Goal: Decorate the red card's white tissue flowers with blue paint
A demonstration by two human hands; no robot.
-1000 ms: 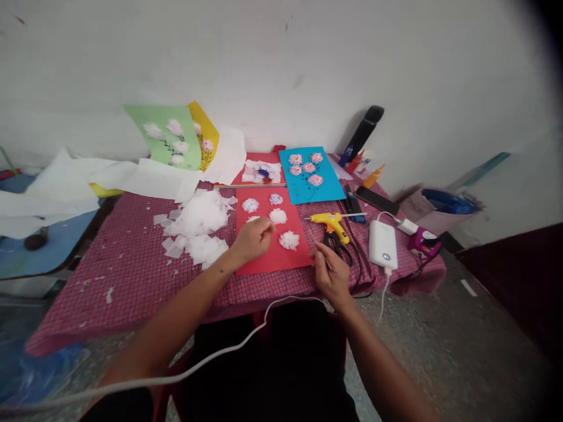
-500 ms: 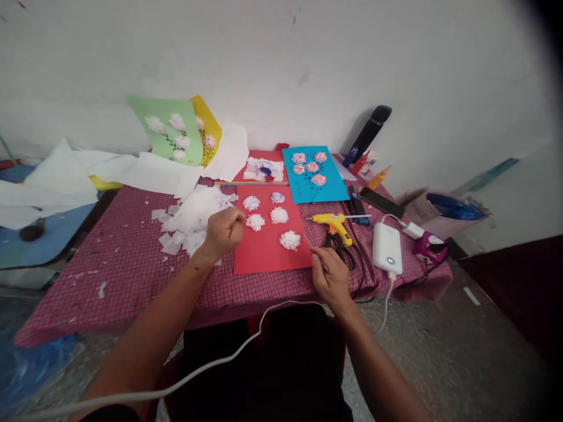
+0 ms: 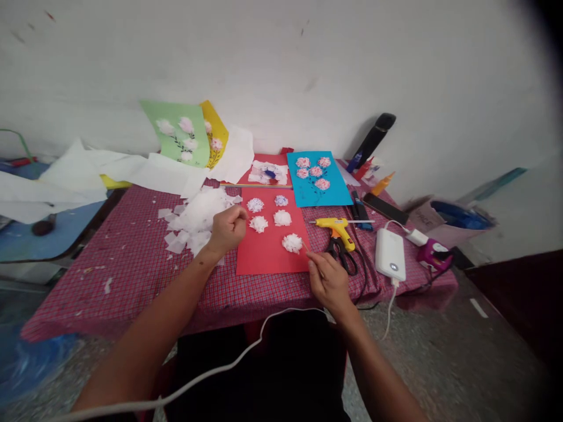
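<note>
A red sheet of card [image 3: 264,258] lies before me with several crumpled white paper flowers on it; the upper two carry bluish specks. Pinched in my right hand [image 3: 329,278] is a thin stick [image 3: 305,246], its tip close to the lowest white paper flower [image 3: 292,243]. My left hand [image 3: 227,230] is closed over the card's left edge, beside a heap of white tissue paper pieces [image 3: 197,211]; whatever its fingers hold is hidden. To the right of the card are a yellow glue gun [image 3: 332,223] and black-handled scissors [image 3: 339,249].
Behind the card rest a paint-stained folded tissue [image 3: 268,173] and a blue card with pink flowers [image 3: 303,196]. A green flower card [image 3: 176,117] leans on the wall. On the right are a white power bank [image 3: 390,252], paint tubes and a phone [image 3: 385,209]. A white cable [image 3: 233,363] crosses my lap.
The right hand has brought the stick's tip nearer the lowest paper flower. My left hand stays closed by the tissue heap. The whole view has shifted slightly.
</note>
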